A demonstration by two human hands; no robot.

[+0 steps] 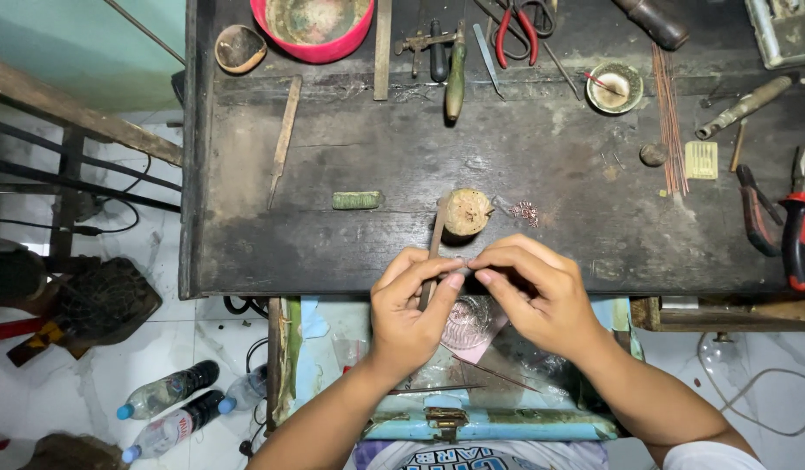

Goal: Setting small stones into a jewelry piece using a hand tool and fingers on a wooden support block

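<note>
Where scarred dark workbench (333, 252) meets white tiled floor (115, 348) | left hand (408, 309), right hand (531, 292): fingertip grip pinched, contents too small to tell

A dark, worn wooden bench (350, 252) carries a red bowl (313, 30) and a small brown dish (239, 48) at its far edge, with files (285, 139), a green-handled tool (455, 77) and red-handled scissors (517, 30) near them. Mid-bench lie a green block (358, 200), a round wooden stub (467, 211) and a small heap of pink links (525, 211). To the right sit a small metal cup (615, 87), thin copper rods (669, 122), a yellow card (701, 160) and red-handled pliers (798, 231).
</note>
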